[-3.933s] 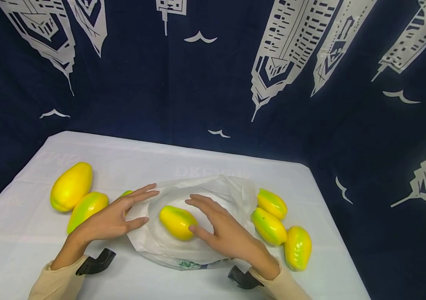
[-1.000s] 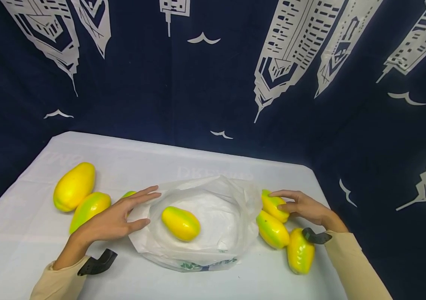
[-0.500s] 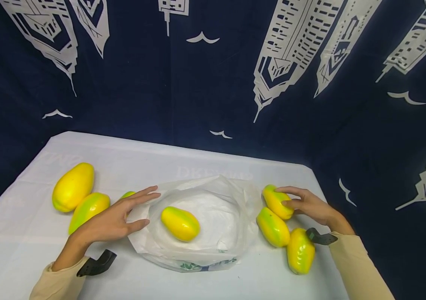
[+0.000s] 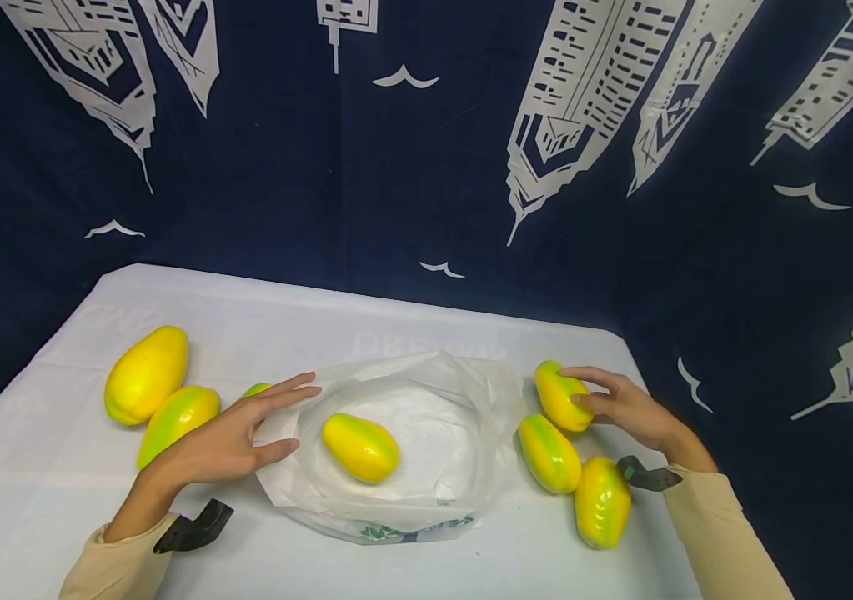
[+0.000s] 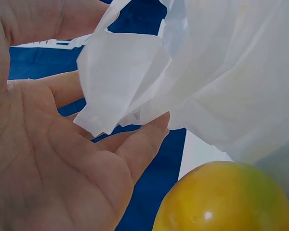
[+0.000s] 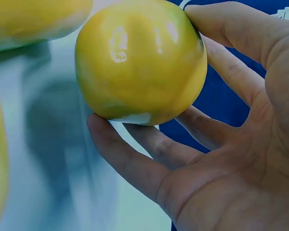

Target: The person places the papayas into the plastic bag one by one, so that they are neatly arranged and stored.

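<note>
My right hand [image 4: 624, 408] grips a yellow-green papaya [image 4: 557, 396] at the right of the table, thumb on one side and fingers on the other. In the right wrist view this papaya [image 6: 139, 62] fills the space between thumb and fingertips. My left hand [image 4: 234, 433], fingers spread and thumb apart, touches the left rim of a thin white plastic bag [image 4: 464, 392]. The left wrist view shows the bag's edge [image 5: 120, 72] between thumb and fingers. One papaya [image 4: 361, 447] lies inside the bag's mouth.
Two more papayas [image 4: 549, 454] [image 4: 602, 502] lie right of the bag. A large papaya [image 4: 147, 375] and a smaller one [image 4: 178, 421] lie at the left, and another [image 4: 255, 389] is mostly hidden behind my left hand. A dark blue printed cloth [image 4: 396, 183] hangs behind the white table [image 4: 246, 308].
My right hand left the bag's mouth, reached the papayas at the right and took hold of the rearmost, shifting it away from the bag. My left hand stays at the bag's rim.
</note>
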Demonstrator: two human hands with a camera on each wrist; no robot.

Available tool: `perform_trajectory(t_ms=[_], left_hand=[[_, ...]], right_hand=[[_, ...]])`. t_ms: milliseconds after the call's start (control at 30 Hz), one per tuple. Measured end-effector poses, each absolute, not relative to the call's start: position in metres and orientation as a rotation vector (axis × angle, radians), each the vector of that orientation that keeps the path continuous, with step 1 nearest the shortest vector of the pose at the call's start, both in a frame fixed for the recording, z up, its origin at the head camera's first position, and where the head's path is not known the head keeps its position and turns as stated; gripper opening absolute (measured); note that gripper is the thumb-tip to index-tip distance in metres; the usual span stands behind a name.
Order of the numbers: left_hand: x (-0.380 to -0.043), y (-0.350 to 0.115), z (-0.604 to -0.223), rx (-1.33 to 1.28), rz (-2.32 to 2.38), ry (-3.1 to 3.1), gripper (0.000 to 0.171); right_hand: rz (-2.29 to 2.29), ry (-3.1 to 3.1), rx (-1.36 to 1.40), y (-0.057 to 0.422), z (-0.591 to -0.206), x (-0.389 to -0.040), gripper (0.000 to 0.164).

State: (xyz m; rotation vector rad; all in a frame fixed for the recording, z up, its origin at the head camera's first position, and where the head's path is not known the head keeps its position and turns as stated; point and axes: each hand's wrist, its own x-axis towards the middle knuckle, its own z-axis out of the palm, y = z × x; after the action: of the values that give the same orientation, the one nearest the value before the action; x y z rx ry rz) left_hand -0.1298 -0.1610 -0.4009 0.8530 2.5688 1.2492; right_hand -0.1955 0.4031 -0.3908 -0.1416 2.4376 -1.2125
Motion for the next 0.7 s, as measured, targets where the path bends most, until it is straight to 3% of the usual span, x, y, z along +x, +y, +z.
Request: perform_trajectory(t_ms=[700], left_hand=[[-0.13, -0.161, -0.399, 0.854, 1.238, 2.572, 0.062]], right_hand=[[-1.211, 2.572, -0.21, 0.388, -0.358, -0.186, 0.054]])
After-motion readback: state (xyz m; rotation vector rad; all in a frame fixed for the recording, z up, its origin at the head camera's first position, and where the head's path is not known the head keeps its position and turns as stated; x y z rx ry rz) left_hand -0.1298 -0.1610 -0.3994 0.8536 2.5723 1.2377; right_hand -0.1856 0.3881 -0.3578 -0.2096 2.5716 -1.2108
